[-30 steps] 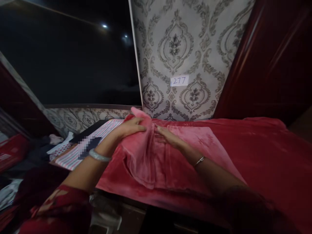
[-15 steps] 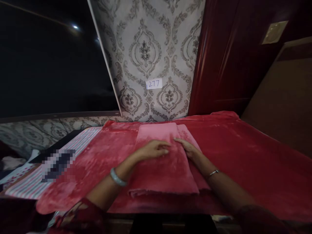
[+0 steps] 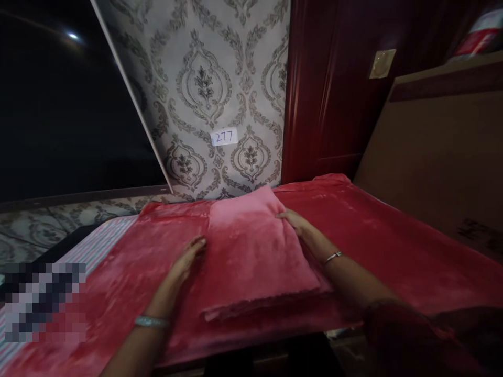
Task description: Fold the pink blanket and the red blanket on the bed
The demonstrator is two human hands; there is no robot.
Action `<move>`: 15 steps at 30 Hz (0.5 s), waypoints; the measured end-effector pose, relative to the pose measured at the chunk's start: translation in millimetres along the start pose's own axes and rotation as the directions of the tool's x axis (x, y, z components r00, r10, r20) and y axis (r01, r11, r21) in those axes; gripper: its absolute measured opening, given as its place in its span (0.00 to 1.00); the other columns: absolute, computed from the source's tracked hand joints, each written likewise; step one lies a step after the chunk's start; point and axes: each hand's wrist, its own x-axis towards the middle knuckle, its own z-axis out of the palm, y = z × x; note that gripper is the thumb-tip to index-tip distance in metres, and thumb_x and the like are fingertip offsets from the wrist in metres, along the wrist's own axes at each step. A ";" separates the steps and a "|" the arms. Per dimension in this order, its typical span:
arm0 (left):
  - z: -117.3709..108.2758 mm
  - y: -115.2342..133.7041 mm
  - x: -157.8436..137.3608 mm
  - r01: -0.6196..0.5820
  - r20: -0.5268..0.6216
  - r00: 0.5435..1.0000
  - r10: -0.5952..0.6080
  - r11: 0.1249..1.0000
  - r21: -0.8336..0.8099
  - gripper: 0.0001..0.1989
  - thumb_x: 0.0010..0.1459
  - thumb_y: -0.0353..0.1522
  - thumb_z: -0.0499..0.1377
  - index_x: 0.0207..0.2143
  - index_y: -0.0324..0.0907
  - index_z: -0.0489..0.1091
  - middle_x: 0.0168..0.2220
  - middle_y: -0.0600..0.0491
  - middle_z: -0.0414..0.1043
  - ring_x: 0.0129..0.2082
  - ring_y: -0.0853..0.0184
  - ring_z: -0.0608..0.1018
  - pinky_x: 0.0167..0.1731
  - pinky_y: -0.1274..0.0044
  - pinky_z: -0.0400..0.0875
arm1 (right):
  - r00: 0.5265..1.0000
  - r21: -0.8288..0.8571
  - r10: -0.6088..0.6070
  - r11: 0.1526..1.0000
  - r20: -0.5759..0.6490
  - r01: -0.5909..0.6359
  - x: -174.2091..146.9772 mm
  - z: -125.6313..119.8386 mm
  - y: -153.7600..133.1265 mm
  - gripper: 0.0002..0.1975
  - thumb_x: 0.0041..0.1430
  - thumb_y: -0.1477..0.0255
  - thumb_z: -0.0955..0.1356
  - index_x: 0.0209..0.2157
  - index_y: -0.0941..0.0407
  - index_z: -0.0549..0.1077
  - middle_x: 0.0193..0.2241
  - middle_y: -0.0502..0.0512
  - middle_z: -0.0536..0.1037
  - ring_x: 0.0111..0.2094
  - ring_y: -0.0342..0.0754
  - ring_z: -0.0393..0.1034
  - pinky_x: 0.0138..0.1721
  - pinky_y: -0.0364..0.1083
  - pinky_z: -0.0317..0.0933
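Note:
A folded pinkish-red plush cloth (image 3: 251, 246) lies in the middle of a larger red plush cover (image 3: 377, 246). My right hand (image 3: 296, 224) grips the folded cloth's upper right edge between thumb and fingers, and the fabric puckers there. Just off its left edge is my left hand (image 3: 190, 256), low over the cover, fingers loosely bent and holding nothing. Whether the left fingertips touch the cover I cannot tell. The cloth's near edge shows stacked layers, slightly slanted.
A striped cloth (image 3: 106, 238) shows at the left, partly under a blurred-out patch. A large dark screen (image 3: 70, 115) stands behind on the left. A cardboard panel (image 3: 432, 146) leans at the right. A paper label (image 3: 223, 136) is on the patterned wall.
My left hand has gone from above the folded cloth to its left side. My right hand now grips the right edge, and the cloth's far right corner is more pulled up. The view has turned right.

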 end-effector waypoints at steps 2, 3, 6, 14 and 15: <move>4.4 -7.9 1.1 0.008 0.035 0.999 -0.008 1.000 -0.006 0.23 0.53 0.35 0.69 0.50 0.44 0.69 0.29 0.57 0.75 0.24 0.71 0.77 0.24 0.81 0.70 | 0.998 -0.033 0.066 0.997 -0.015 -0.066 -10.6 -16.1 14.9 0.24 0.42 0.76 0.70 0.45 0.54 0.76 0.36 0.54 0.84 0.42 0.57 0.80 0.53 0.59 0.71; 6.1 -10.8 0.7 0.015 0.050 0.999 -0.015 1.000 -0.002 0.24 0.52 0.36 0.70 0.50 0.43 0.70 0.31 0.56 0.76 0.26 0.70 0.78 0.25 0.81 0.71 | 0.996 -0.041 0.085 0.996 -0.023 -0.086 -14.5 -20.7 20.7 0.22 0.43 0.75 0.69 0.44 0.54 0.76 0.35 0.54 0.84 0.41 0.58 0.80 0.53 0.59 0.71; 10.1 -15.1 -3.5 0.029 0.028 0.999 -0.029 0.999 0.025 0.26 0.51 0.38 0.72 0.51 0.43 0.71 0.45 0.49 0.79 0.40 0.65 0.82 0.37 0.78 0.76 | 0.996 -0.032 0.083 0.996 -0.042 -0.084 -17.2 -22.3 28.1 0.22 0.45 0.74 0.69 0.46 0.54 0.77 0.34 0.55 0.84 0.40 0.58 0.80 0.53 0.59 0.70; 27.5 -9.0 -29.7 0.128 -0.024 0.992 -0.127 0.989 0.069 0.41 0.53 0.39 0.71 0.67 0.47 0.59 0.68 0.44 0.63 0.61 0.55 0.74 0.56 0.68 0.75 | 0.973 0.076 0.229 0.971 -0.014 -0.227 -15.9 -18.7 8.4 0.12 0.56 0.71 0.68 0.42 0.56 0.77 0.29 0.56 0.84 0.37 0.56 0.81 0.51 0.56 0.72; 30.3 -7.6 -32.9 0.124 -0.022 0.992 -0.123 0.989 0.076 0.42 0.54 0.38 0.70 0.68 0.46 0.59 0.67 0.44 0.64 0.61 0.56 0.74 0.56 0.69 0.74 | 0.970 0.110 0.244 0.964 -0.010 -0.242 -20.1 -19.8 6.5 0.11 0.59 0.69 0.67 0.41 0.56 0.78 0.29 0.57 0.84 0.36 0.56 0.81 0.51 0.56 0.73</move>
